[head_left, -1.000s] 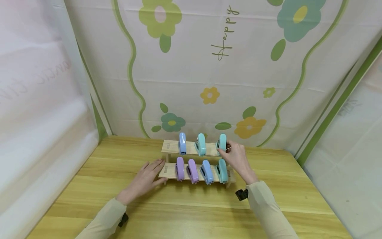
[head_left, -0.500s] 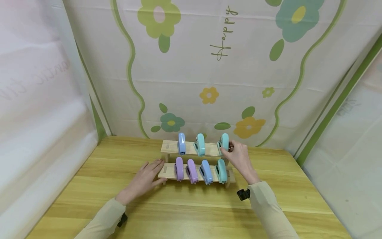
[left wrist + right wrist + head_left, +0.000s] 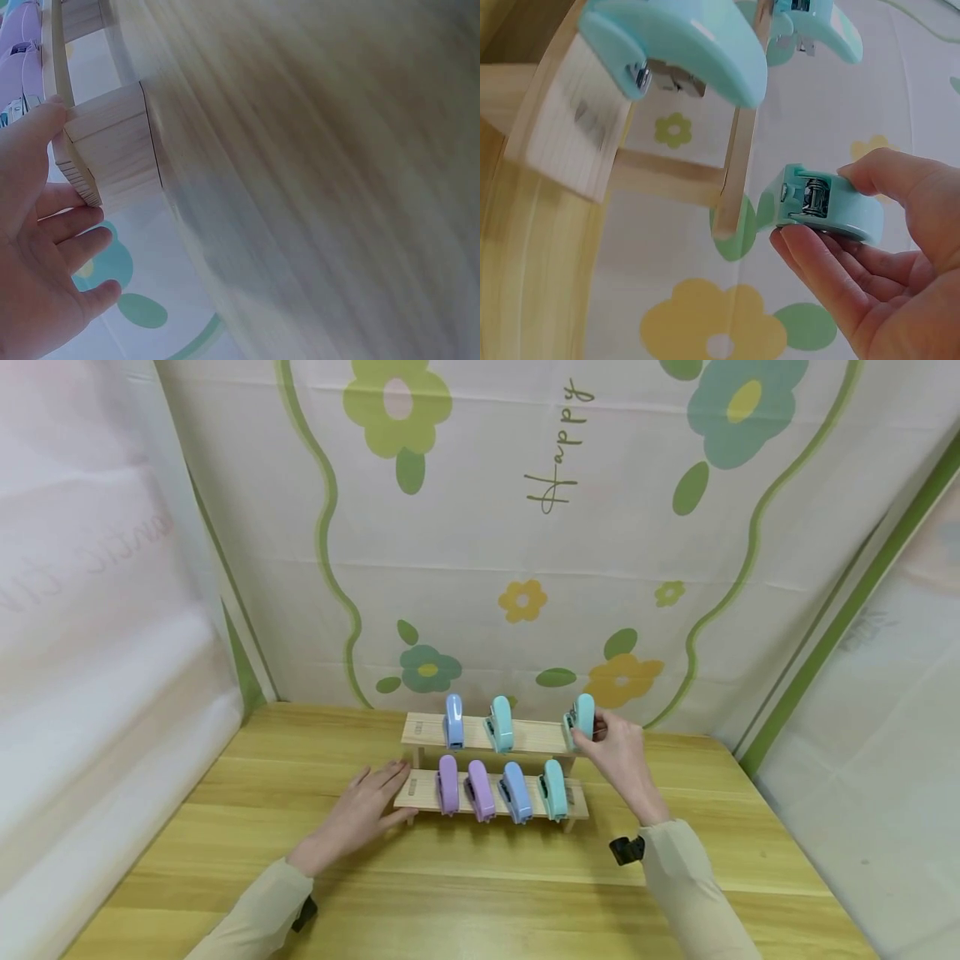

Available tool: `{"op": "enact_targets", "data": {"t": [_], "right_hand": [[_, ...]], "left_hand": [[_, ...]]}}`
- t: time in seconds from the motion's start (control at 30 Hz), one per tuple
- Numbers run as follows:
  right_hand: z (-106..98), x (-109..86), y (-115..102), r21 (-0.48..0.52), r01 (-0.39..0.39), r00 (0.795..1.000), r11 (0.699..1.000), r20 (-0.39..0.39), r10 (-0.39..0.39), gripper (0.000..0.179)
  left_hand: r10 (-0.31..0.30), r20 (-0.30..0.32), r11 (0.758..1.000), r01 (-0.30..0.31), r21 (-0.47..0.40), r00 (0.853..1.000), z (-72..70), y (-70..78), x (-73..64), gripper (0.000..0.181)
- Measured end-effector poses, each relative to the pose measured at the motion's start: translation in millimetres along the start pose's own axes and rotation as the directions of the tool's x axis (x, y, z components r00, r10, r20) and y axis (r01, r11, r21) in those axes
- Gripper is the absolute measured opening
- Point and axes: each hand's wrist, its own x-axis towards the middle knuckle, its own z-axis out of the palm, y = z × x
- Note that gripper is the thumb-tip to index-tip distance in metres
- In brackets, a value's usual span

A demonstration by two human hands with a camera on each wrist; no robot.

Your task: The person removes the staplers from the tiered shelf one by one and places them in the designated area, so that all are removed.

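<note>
Right hand [image 3: 621, 762] pinches a mint-green stapler [image 3: 581, 720] at upper right of wooden rack [image 3: 538, 736]; left hand [image 3: 363, 806], fingers extended, touches lower left end

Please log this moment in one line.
Right hand: pinches turquoise stapler at upper shelf, right end; left hand: touches lower shelf, left end; six more staplers: on shelves

Turquoise stapler [image 3: 859, 214], flower-patterned white backdrop [image 3: 450, 527]

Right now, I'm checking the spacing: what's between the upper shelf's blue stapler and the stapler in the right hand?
In the head view: one turquoise stapler, then bare upper shelf up to the held stapler.
</note>
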Motion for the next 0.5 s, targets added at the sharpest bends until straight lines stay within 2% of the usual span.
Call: {"op": "enact_targets", "data": {"t": [0.23,0.5], "right_hand": [[-6,-3.8,14,-0.021,-0.024,1.0,1.0,-0.013,0.024,0.025],[-14,-11.1,27,-0.036,-0.066,0.997,0.997,-0.031,0.065,0.026]], "left_hand": [[0.002,0.01,1.0,-0.002,0.002,1.0,-1.7,0.7,-0.8,0.073],[0.017,-0.02,1.0,-0.017,0.006,1.0,-0.4,0.1,-0.5,0.072]]}}
